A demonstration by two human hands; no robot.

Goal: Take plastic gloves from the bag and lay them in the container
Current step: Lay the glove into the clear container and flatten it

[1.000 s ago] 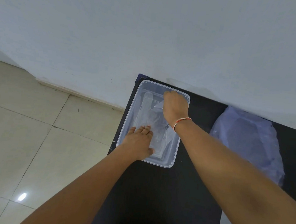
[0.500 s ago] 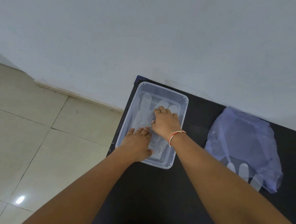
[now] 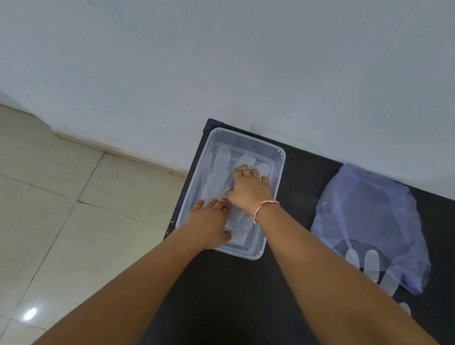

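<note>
A clear plastic container (image 3: 277, 155) stands at the far left corner of the black table. Clear plastic gloves (image 3: 221, 169) lie flat inside it. My right hand (image 3: 249, 188) presses palm-down on the gloves, fingers spread, holding nothing. My left hand (image 3: 209, 222) rests flat on the near end of the gloves in the container, fingers together. A translucent bluish plastic bag (image 3: 366, 217) lies to the right, with glove fingers (image 3: 371, 260) sticking out at its near edge.
The black table (image 3: 238, 307) ends just left of the container, with a tiled floor (image 3: 29, 212) below. A pale wall (image 3: 229, 51) runs along the table's far edge.
My right hand came down from the container's far end and now lies flat on the gloves. My left hand has stayed in place. The view has shifted slightly.
</note>
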